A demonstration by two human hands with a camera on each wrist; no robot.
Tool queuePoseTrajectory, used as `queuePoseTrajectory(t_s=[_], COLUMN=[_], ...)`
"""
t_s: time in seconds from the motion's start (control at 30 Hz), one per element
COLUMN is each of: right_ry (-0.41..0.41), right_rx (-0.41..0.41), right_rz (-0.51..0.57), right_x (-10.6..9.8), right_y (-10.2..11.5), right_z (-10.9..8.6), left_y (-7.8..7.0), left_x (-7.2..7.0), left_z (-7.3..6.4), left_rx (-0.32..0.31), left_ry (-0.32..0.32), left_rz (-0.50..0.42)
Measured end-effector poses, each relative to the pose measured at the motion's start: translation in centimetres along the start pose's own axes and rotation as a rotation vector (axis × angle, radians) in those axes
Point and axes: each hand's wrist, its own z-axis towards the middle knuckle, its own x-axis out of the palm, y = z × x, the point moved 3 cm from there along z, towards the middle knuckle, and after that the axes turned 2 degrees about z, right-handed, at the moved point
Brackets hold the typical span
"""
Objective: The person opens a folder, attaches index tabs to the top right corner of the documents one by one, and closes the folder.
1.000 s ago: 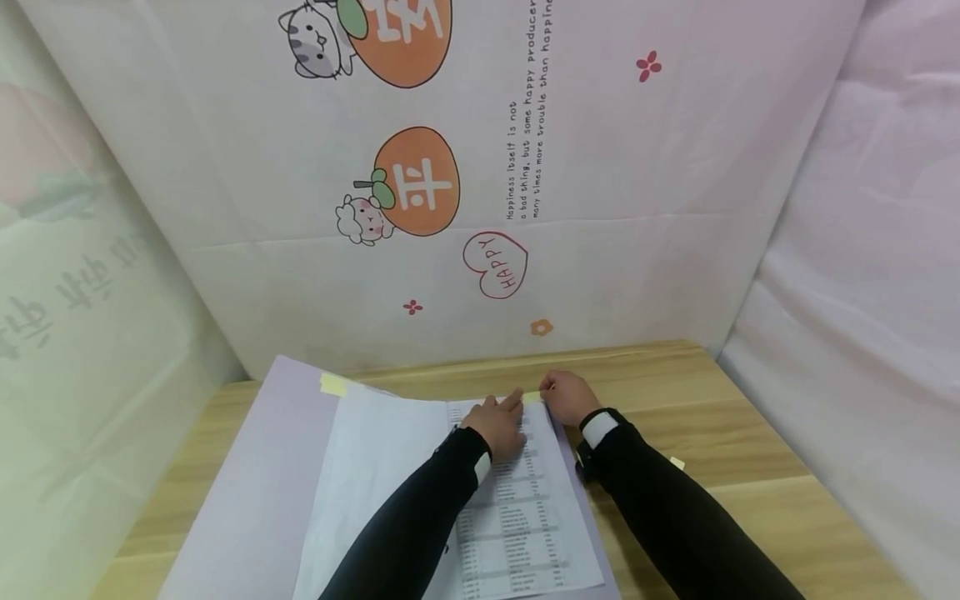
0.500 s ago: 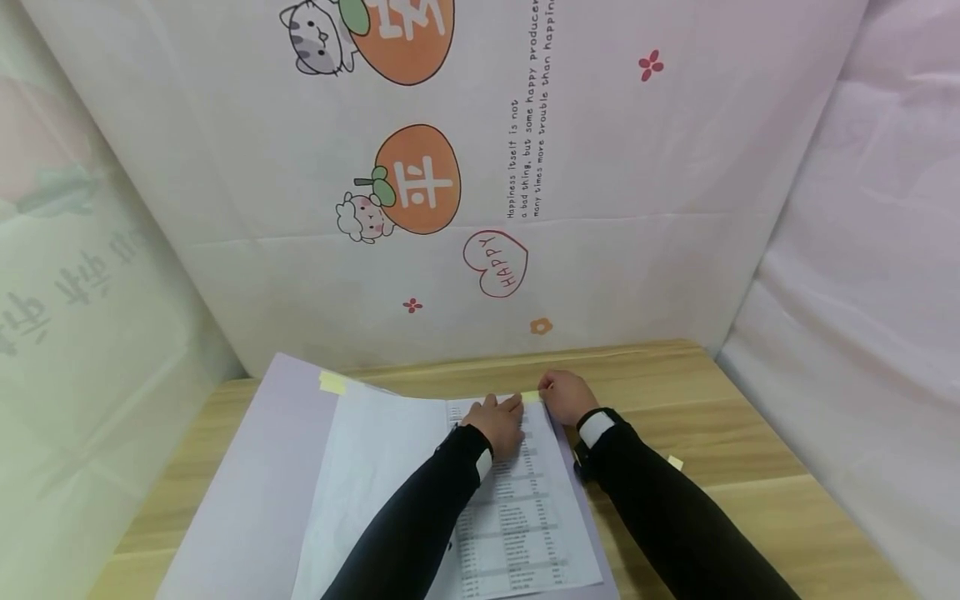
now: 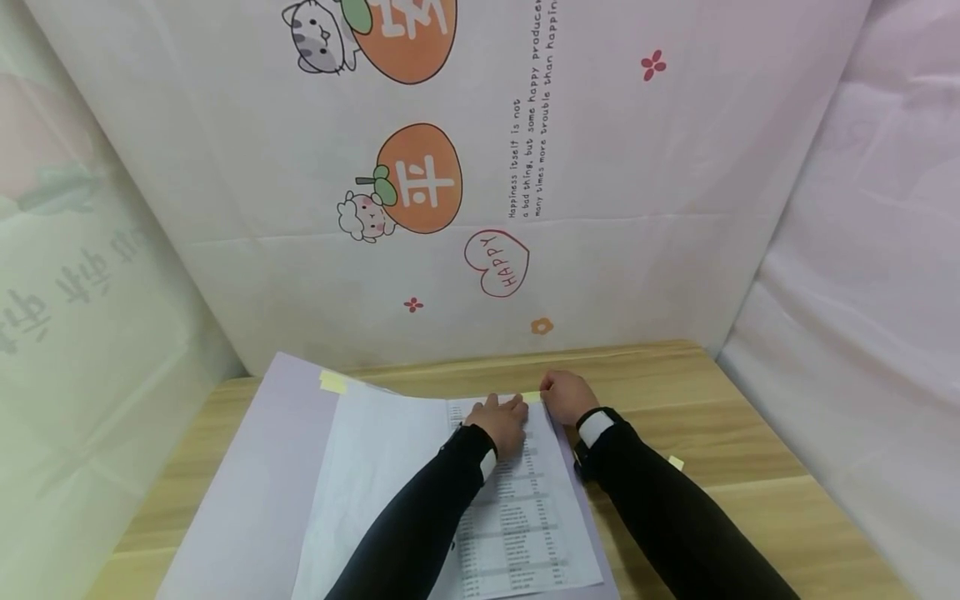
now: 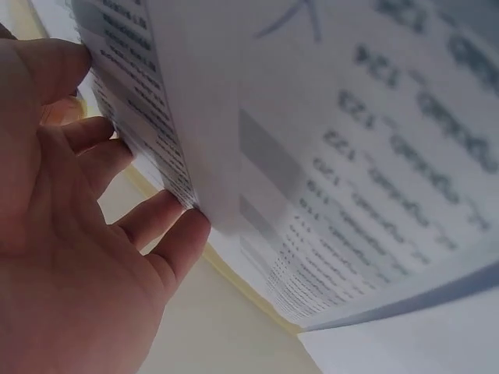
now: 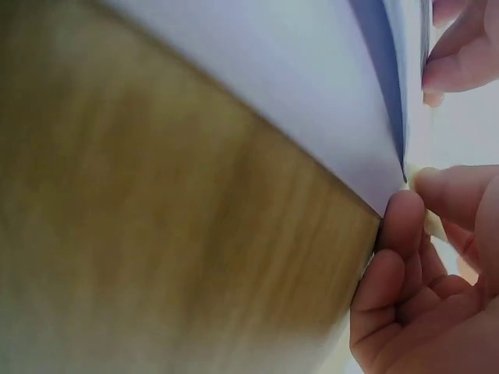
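Observation:
An open booklet, with a white left page point(image 3: 375, 467) and a printed right page point(image 3: 525, 542), lies on a larger lavender sheet point(image 3: 240, 483). Fingers spread, my left hand point(image 3: 498, 429) rests on the upper part of the printed page; in the left wrist view its fingertips point(image 4: 191, 226) touch the paper. At the far right corner, my right hand point(image 3: 570, 397) pinches the lavender sheet's corner between thumb and forefinger point(image 5: 404, 222). A yellow strip point(image 3: 531, 397) shows beside it, partly hidden. Another yellow piece point(image 3: 332, 382) sticks at the top left of the pages.
Everything lies on a wooden table point(image 3: 720, 425). A small pale yellow piece point(image 3: 676, 462) shows by my right forearm. A printed white cloth point(image 3: 600, 275) hangs behind the far edge, with more cloth at both sides.
My left hand has shifted very slightly right on the printed page, its fingers a little more bent. My right hand stays at the corner.

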Motion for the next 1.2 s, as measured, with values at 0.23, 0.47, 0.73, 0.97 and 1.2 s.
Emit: queuePoseTrajectory(t_s=[0.23, 0.47, 0.73, 0.97, 1.2], right_ry=[0.004, 0.145, 0.212, 0.277, 0.289], right_rx=[-0.091, -0.265, -0.285, -0.231, -0.186], right_rz=[-0.203, -0.172, -0.386, -0.476, -0.562], right_x=[-0.4, -0.2, 0.3, 0.3, -0.4], right_y=[0.9, 5.1, 4.1, 3.9, 4.3], right_z=[-0.3, -1.7, -2.0, -2.4, -3.0], left_y=[0.2, 0.2, -0.4, -0.4, -0.4], left_x=[1.5, 0.2, -0.6, -0.8, -0.7], left_z=[0.3, -1.0, -1.6, -1.6, -1.7], left_rx=[-0.008, -0.025, -0.036, -0.051, -0.057], left_ry=[-0.006, 0.058, 0.079, 0.072, 0.087], left_rz=[-0.044, -0.075, -0.098, -0.093, -0.135])
